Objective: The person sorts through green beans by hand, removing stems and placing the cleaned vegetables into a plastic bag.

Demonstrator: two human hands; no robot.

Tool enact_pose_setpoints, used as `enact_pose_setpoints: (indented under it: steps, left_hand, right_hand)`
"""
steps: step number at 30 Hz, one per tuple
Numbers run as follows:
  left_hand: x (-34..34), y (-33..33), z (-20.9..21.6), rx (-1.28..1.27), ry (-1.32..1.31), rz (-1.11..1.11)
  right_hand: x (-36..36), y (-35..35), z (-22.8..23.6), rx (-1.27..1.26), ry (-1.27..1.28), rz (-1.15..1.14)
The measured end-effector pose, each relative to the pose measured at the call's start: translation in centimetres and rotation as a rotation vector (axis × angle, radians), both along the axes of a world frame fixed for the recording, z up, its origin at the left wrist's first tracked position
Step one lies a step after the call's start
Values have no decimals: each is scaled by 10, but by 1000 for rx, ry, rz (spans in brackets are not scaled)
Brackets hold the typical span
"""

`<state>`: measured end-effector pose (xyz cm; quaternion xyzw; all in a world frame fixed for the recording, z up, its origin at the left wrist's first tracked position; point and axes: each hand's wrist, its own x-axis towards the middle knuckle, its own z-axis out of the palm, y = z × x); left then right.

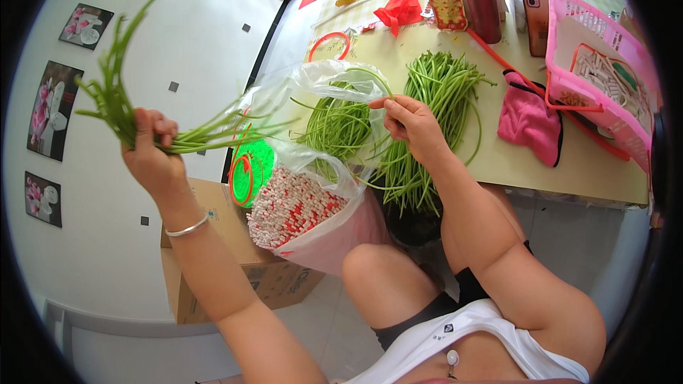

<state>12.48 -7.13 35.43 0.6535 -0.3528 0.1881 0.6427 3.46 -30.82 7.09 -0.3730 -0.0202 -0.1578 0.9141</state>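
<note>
My left hand (153,153), raised at the left and wearing a bangle, is closed round a bunch of long thin green vegetable stems (117,89). Their ends fan out up to the left and across toward the table. Over the table's front edge, my right hand (413,128) pinches with thumb and forefinger at the end of a single green stem (380,80). Just behind that hand lies a large pile of the same stems (445,89), some hanging over the edge. More stems (334,128) lie in or behind an open clear plastic bag (295,84) between my hands.
Below the bag stands a sack of small white and red sticks (295,206), beside a bright green round thing (245,174) and a cardboard box (277,284). The table (576,181) carries a pink cloth (530,117), pink basket (573,3), phone (535,18) and red flask (480,3).
</note>
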Motion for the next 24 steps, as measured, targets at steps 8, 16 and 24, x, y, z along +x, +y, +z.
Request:
enact_pose_setpoints:
  steps: [8, 16, 24]
  left_hand:
    - [-25, 44, 40, -181, 169, -147]
    - [-88, 61, -48, -278, 741, -307]
    - [-118, 37, -220, -492, 1197, -427]
  right_hand:
    - [3, 8, -1, 12, -11, -9]
    - [-8, -4, 1, -23, -50, 1]
    - [-23, 30, 18, -261, -66, 249]
